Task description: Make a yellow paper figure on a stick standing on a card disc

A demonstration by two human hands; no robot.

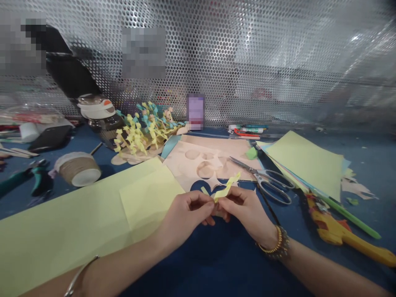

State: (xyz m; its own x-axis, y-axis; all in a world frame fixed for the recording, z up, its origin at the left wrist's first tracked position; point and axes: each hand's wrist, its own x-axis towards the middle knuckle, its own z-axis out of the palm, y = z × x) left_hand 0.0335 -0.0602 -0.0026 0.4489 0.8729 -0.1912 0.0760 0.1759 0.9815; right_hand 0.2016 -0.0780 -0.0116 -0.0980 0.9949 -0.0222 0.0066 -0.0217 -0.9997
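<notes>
Both my hands meet low in the middle of the head view, fingertips pinched together. A folded, zigzag yellow paper strip [227, 187] rises from between them. My left hand [188, 208] is closed at the strip's lower end, thumb against fingers. My right hand [243, 206] grips the strip between thumb and forefinger. Just beyond the fingers lie peach paper sheets [216, 144] with round holes cut out. Metal scissors [269, 177] rest on their right edge, blades pointing away to the left. Fingers partly hide the strip's lower end.
Large yellow-green paper [77, 222] spreads at left. Behind it stand yellow and blue paper curls [139, 132], a twine roll [78, 168], a lidded jar [100, 115] and pliers [40, 177]. At right lie stacked coloured sheets [309, 161] and a yellow glue gun [331, 229]. A perforated metal panel [216, 53] closes the back.
</notes>
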